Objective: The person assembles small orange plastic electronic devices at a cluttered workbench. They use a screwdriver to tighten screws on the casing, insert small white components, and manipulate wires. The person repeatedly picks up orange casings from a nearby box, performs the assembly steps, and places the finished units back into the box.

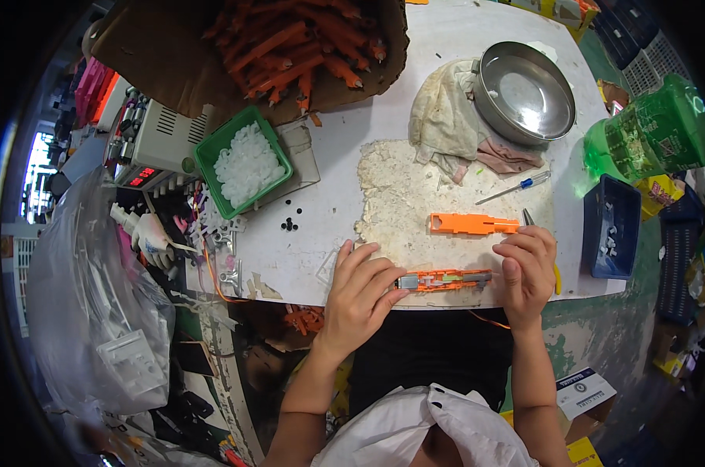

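Note:
An orange housing half with grey and pale green parts inside it (447, 280) lies along the near edge of the worktable. My left hand (360, 294) pinches its grey left end between thumb and fingers. Off its right end is my right hand (528, 272), fingers loosely bent and apart, with nothing visible in them. Just beyond the fingertips of that hand rests a plain orange plastic shell (472, 224). A screwdriver with a blue and clear handle (524, 184) lies farther back. Pliers (528, 218) show partly behind my right hand.
A cardboard box (146, 50) of orange parts stands at the far left, near a green tray (200, 159) of white pieces. Small black pieces (289, 226) lie nearby. A steel bowl (486, 105), rag (438, 117), green bottle (640, 132) and blue bin (611, 268) occupy the right.

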Action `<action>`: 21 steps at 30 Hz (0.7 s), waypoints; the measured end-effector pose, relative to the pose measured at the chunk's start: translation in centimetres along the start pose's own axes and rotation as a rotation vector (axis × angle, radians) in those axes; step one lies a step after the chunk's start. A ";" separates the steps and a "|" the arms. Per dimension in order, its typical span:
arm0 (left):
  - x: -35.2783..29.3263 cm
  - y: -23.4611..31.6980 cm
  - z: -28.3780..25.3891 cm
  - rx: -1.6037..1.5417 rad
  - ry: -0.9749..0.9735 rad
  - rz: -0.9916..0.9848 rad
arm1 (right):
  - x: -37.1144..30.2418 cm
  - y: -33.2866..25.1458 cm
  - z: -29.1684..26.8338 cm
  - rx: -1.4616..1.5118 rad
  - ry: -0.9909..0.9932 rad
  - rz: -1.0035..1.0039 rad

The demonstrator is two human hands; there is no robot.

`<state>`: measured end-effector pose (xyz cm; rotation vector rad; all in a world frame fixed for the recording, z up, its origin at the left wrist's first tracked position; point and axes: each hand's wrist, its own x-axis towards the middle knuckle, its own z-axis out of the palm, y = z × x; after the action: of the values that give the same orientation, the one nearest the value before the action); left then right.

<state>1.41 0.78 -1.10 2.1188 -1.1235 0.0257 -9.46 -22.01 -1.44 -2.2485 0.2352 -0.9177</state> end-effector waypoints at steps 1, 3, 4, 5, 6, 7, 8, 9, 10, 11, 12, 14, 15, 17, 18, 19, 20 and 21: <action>0.0 0.0 0.0 0.002 -0.001 0.002 | 0.0 -0.1 -0.1 -0.040 -0.032 -0.050; 0.0 0.0 -0.1 0.007 -0.002 0.007 | 0.3 -0.7 -0.3 -0.117 -0.095 -0.149; 0.2 0.0 -0.1 0.020 -0.015 0.017 | 0.4 -1.4 -0.1 -0.157 -0.170 -0.160; 0.4 0.1 -0.2 0.033 -0.029 0.026 | 0.5 -2.5 0.2 -0.196 -0.246 -0.171; 0.5 0.2 -0.3 0.041 -0.042 0.038 | 0.5 -3.4 0.7 -0.240 -0.322 -0.180; 0.6 0.2 -0.3 0.047 -0.046 0.046 | 0.4 -3.8 1.2 -0.254 -0.355 -0.182; 0.6 0.2 -0.4 0.052 -0.051 0.054 | 0.4 -4.0 1.8 -0.269 -0.388 -0.184; 0.7 0.3 -0.6 0.063 -0.053 0.060 | 0.4 -4.0 2.1 -0.278 -0.422 -0.189; 0.9 0.3 -0.8 0.054 -0.069 0.055 | 0.5 -3.9 2.2 -0.285 -0.439 -0.209; 1.0 0.3 -1.0 0.045 -0.085 0.050 | 0.6 -3.8 2.3 -0.293 -0.456 -0.228; 1.2 0.3 -1.2 0.036 -0.100 0.048 | 0.6 -3.7 2.4 -0.302 -0.471 -0.247; 1.7 0.3 -1.6 -0.011 -0.133 0.035 | 0.5 -3.6 2.3 -0.294 -0.473 -0.243; 1.9 0.3 -1.8 -0.035 -0.149 0.028 | 0.5 -3.6 2.3 -0.291 -0.474 -0.242; 2.2 0.5 -2.1 -0.048 -0.139 0.037 | 0.6 -3.6 2.2 -0.284 -0.484 -0.228; 2.3 0.6 -2.3 -0.052 -0.133 0.043 | 0.7 -3.8 2.2 -0.278 -0.486 -0.222; 2.1 0.6 -2.3 -0.144 -0.116 -0.002 | 0.8 -4.0 2.1 -0.255 -0.479 -0.194; 1.8 0.7 -2.3 -0.237 -0.098 -0.047 | 0.8 -4.3 2.0 -0.232 -0.471 -0.166; 1.4 0.7 -2.5 -0.320 -0.077 -0.092 | 1.0 -4.6 1.9 -0.202 -0.460 -0.143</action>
<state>2.49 1.06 1.61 1.8937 -0.9985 -0.2645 -7.84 -17.94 1.11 -2.6177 -0.0453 -0.4365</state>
